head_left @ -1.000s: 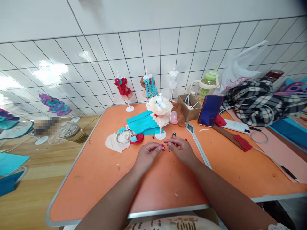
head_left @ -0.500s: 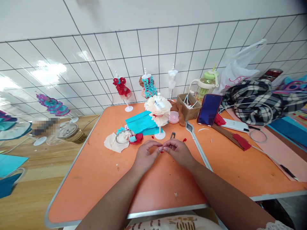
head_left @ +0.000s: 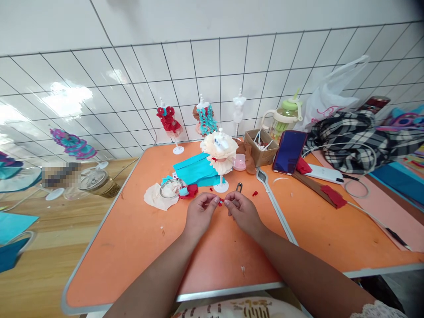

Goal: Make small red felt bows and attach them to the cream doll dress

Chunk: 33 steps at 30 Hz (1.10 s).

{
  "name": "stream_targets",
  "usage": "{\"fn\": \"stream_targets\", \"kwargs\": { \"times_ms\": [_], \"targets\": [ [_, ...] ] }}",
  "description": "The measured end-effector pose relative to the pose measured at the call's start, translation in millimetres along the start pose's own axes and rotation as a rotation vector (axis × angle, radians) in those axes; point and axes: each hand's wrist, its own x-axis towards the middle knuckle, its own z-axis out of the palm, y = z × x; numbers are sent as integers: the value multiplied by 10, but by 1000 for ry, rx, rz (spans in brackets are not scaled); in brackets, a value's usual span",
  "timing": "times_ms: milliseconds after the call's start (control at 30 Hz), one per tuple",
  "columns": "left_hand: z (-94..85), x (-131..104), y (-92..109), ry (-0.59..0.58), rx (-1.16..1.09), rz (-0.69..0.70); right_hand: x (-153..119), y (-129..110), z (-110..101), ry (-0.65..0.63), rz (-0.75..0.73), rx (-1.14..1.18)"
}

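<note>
Across the top of the frame runs a shiny white tiled wall (head_left: 185, 66) with dark lines. Below it, an orange bench (head_left: 212, 256) with a grey edge fills most of the middle. At the right, a plaid cloth (head_left: 344, 139) lies in a heap with a plastic bag (head_left: 331, 101) behind it, perhaps put there to leave working room. Left of the centre, a blue sheet (head_left: 190, 170) lies flat, and it looks easy to reach. In the centre, a cream ruffled dress form (head_left: 212, 146) stands close to the hands, maybe so it can be seen well. Three more dress forms (head_left: 168, 121) stand by the wall, likely so they don't get bumped. Right of the centre, a phone (head_left: 289, 152) is propped up, maybe to be looked at, and a cardboard box (head_left: 265, 157) holds thin white things together. In the middle, the left hand (head_left: 200, 215) and right hand (head_left: 244, 216) are close together, fingers pinched narrow. Just above the right hand lies a dark metal tool (head_left: 239, 187), with a red scrap (head_left: 255, 193) to its right. Between the fingertips, both hands hold one tiny red piece (head_left: 221, 201), probably because it is so small.
</note>
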Motion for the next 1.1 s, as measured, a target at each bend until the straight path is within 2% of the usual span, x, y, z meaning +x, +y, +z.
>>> {"fn": "stream_targets", "kwargs": {
  "times_ms": [100, 167, 300, 433, 600, 733, 867, 933, 1033, 1100],
  "targets": [
    [-17, 5, 13, -86, -112, -61, 9, -1, -24, 15, -4, 4],
    [-25, 13, 14, -115, -108, -73, 13, -10, -36, 25, -8, -7],
    [-14, 27, -12, -71, -76, -65, 2, -47, -29, 37, -12, -38],
    [3, 21, -41, -21, -46, -27, -14, -92, -26, 5, 9, -45],
    [-5, 7, -40, -67, 98, 52, 0, -92, -70, 24, -53, -36],
    [-14, -8, -27, -105, 206, 106, 21, -59, -83, 62, -127, -134],
    [-19, -13, -16, -105, 285, 176, 38, -45, -95, 40, -104, -146],
    [-19, -7, -8, -106, 225, 135, 45, -46, -106, 37, -62, -90],
    [-12, 8, -1, -176, 58, -51, 53, -48, -113, 47, -4, 23],
    [-5, 13, -2, -208, -2, -120, 53, -47, -107, 59, 16, 66]
  ]
}}
